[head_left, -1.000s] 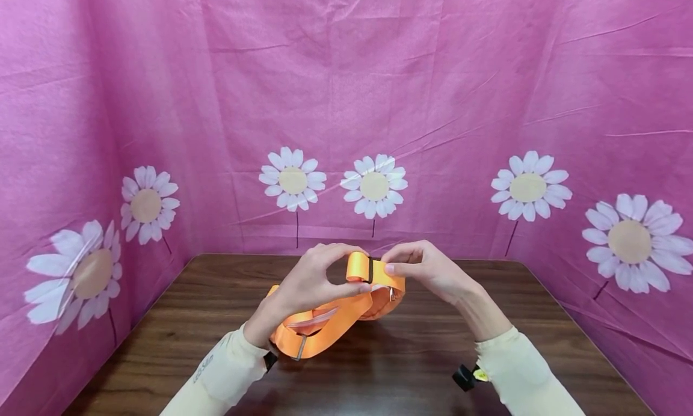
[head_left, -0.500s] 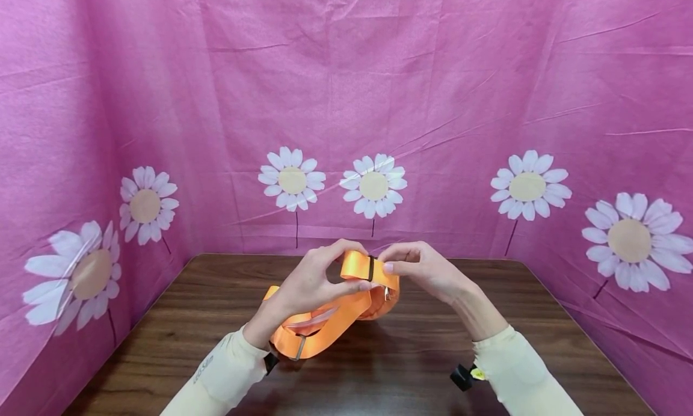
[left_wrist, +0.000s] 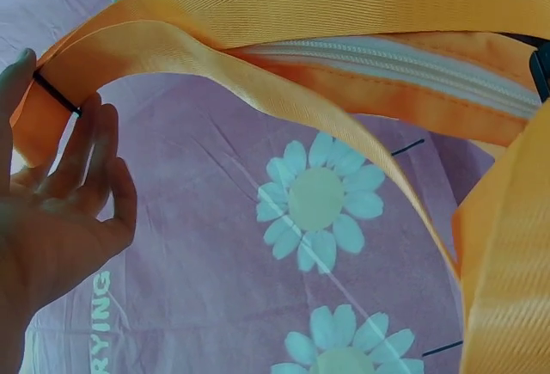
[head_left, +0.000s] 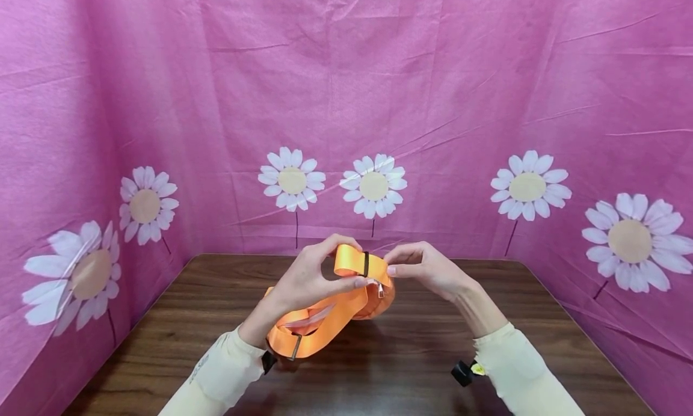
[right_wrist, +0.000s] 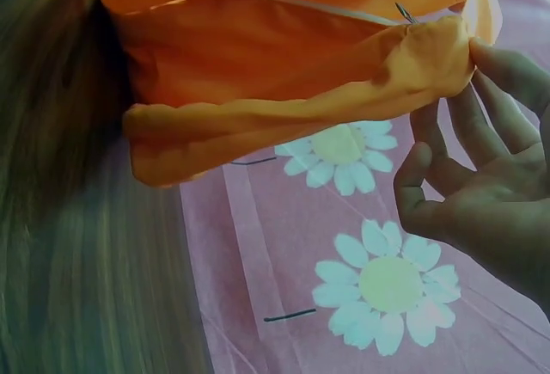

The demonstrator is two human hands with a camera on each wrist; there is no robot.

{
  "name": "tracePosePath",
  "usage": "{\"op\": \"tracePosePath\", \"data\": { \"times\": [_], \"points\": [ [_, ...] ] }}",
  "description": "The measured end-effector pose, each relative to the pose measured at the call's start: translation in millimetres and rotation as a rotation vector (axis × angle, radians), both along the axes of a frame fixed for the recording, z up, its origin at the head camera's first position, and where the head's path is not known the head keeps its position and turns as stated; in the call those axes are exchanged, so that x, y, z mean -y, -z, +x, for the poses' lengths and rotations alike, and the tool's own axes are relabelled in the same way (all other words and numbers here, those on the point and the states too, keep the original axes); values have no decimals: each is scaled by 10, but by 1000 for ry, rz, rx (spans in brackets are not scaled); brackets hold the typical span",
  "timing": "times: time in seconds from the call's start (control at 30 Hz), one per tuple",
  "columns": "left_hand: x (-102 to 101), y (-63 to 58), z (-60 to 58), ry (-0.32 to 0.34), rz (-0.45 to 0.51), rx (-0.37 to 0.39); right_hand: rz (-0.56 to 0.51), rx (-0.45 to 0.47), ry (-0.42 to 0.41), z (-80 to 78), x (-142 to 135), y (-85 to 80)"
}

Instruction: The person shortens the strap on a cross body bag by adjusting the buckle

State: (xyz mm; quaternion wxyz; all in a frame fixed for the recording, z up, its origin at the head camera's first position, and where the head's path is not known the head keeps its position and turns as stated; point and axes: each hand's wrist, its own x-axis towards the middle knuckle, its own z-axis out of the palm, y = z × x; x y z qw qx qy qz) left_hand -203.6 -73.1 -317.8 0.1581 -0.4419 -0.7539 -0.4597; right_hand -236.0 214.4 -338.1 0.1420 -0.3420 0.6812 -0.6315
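Note:
Between both hands is an orange zippered bag (right_wrist: pixel 241 56) with a wide webbing strap (head_left: pixel 325 335). My left hand (head_left: pixel 305 281) holds a folded loop of the strap between thumb and fingers, by a dark slider buckle (head_left: pixel 366 264). The left wrist view shows these fingers around the strap (left_wrist: pixel 129 47) beside the slider. At the strap and the bag's end, my right hand (head_left: pixel 433 272) pinches with thumb and fingertips. A metal zipper pull (head_left: pixel 381 291) hangs just below. Another slider (head_left: pixel 296 345) sits on the lower strap loop. Part of the bag is hidden behind the left hand.
A dark wood-grain table (head_left: pixel 411 368) lies underneath. Pink cloth (head_left: pixel 449 103) with white daisies stands around its back and sides. A black wrist device (head_left: pixel 462 374) hangs under the right sleeve.
The strap loop and slider have shifted left and tilted, with the left fingers rising slightly. The bag's right end has swung left, and the zipper pull shows more clearly.

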Motion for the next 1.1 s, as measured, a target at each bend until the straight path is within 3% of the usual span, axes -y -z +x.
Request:
{"op": "tracePosePath", "data": {
  "times": [0.23,0.37,0.6,0.83,1.1],
  "points": [
    [-48,60,-6,31,-54,102,-8,1,-10,48,82,-19],
    [-31,51,-1,31,-23,143,18,17,19,61,96,-36],
    [-2,18,-8,36,31,142,46,22,63,66,90,-43],
    [-75,74,3,65,38,226,8,8,67,123,168,-73],
    [-85,85,-3,70,75,137,-7,4,62,129,195,-81]
  ]
}}
